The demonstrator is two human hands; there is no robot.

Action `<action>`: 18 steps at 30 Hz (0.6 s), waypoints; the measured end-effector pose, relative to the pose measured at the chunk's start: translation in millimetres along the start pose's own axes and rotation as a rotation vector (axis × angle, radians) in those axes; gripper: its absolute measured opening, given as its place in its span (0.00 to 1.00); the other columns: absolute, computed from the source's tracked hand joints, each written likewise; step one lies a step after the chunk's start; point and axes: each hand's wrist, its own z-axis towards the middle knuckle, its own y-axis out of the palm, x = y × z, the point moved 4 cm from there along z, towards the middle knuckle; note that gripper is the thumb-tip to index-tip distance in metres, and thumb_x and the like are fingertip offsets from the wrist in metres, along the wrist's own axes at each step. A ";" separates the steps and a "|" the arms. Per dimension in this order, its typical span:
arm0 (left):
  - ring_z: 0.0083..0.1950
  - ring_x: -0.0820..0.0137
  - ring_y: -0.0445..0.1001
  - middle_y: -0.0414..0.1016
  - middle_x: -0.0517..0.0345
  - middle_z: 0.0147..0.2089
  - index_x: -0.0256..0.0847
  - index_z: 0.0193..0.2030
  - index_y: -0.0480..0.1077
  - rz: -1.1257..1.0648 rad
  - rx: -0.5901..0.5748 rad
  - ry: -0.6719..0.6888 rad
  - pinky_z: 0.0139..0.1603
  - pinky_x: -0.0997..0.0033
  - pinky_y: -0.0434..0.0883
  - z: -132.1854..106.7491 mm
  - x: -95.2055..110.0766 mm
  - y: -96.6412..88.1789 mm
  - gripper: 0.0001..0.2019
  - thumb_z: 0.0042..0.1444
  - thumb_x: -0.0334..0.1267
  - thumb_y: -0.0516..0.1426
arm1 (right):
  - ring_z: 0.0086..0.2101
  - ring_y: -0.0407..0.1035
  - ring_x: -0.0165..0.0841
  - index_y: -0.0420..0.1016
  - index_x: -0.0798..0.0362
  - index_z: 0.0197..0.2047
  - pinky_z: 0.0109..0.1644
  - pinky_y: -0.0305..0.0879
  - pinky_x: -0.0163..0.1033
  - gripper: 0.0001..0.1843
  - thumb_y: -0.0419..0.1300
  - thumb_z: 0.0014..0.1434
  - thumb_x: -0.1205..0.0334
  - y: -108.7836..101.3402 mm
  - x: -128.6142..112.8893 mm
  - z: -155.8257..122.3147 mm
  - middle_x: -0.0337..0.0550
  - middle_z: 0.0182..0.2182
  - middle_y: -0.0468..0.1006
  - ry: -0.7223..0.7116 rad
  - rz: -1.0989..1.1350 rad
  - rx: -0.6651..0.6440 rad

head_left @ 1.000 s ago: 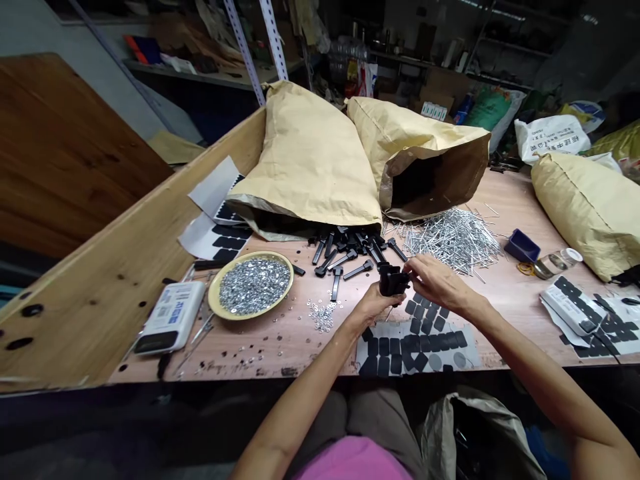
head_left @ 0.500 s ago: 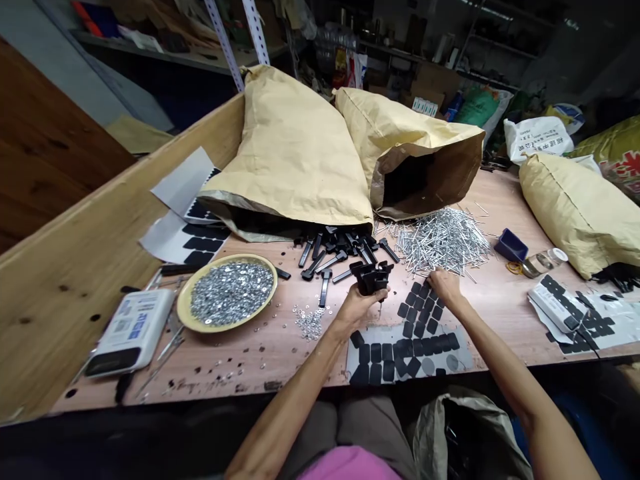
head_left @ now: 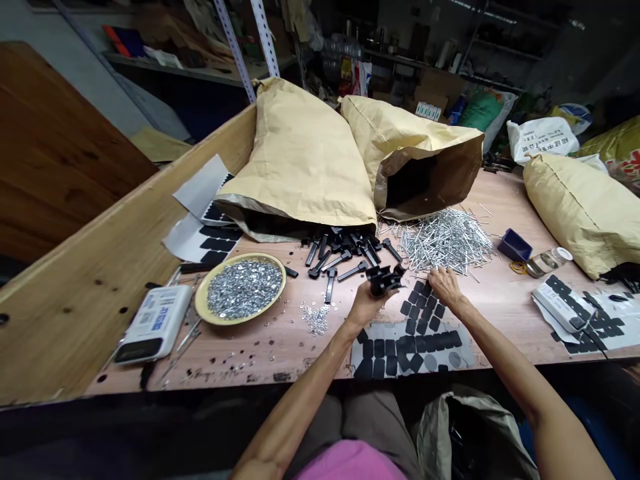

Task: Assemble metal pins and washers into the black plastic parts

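My left hand is wrapped round a bunch of black plastic parts, held just above the table. My right hand is to the right, its fingers bent together and pointing down at the top of a cluster of black pads. What its fingertips pinch, if anything, is too small to tell. Just behind that hand lies a heap of thin metal pins. Loose black T-headed parts are spread beyond my left hand. Nearer me lies a backing sheet bearing more black pads.
A yellow bowl of washers stands left, beside a white box. Loose washers lie between bowl and pads. Paper sacks fill the back. To the right are a blue tray, a jar and another sack.
My left hand has tilted the black parts over and shifted slightly to the right. My right hand stays at the pads, its back turned more upward. The camera view has shifted a little.
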 end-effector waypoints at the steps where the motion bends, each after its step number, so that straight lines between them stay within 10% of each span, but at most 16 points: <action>1: 0.38 0.61 0.77 0.80 0.55 0.32 0.39 0.29 0.77 -0.022 -0.004 -0.005 0.43 0.61 0.73 -0.7 0.1 -0.1 0.10 0.39 0.40 0.68 | 0.48 0.66 0.40 0.74 0.58 0.42 0.54 0.58 0.46 0.20 0.45 0.57 0.80 -1.3 -1.7 -1.8 0.56 0.47 0.74 0.008 0.003 0.007; 8: 0.45 0.57 0.77 0.81 0.53 0.38 0.41 0.31 0.77 -0.110 -0.081 0.038 0.54 0.53 0.70 -7.6 6.0 -7.8 0.16 0.32 0.39 0.70 | 0.32 0.70 0.36 0.69 0.57 0.45 0.37 0.64 0.41 0.16 0.43 0.62 0.72 -38.5 12.4 -20.9 0.51 0.33 0.77 0.125 0.070 0.082; 14: 0.42 0.61 0.77 0.80 0.56 0.35 0.42 0.26 0.76 -0.058 -0.124 0.105 0.51 0.57 0.71 -2.0 8.4 -7.4 0.12 0.32 0.38 0.70 | 0.35 0.68 0.34 0.73 0.51 0.38 0.37 0.65 0.39 0.13 0.50 0.64 0.55 -117.7 12.7 -74.2 0.46 0.38 0.72 -0.218 0.447 0.752; 18: 0.32 0.65 0.75 0.77 0.57 0.25 0.41 0.20 0.74 0.076 -0.134 0.082 0.34 0.66 0.72 2.1 0.7 -6.0 0.10 0.35 0.42 0.69 | 0.33 0.64 0.33 0.75 0.47 0.37 0.36 0.60 0.39 0.11 0.52 0.64 0.57 -144.3 -10.0 -95.2 0.42 0.32 0.71 -0.399 0.368 0.847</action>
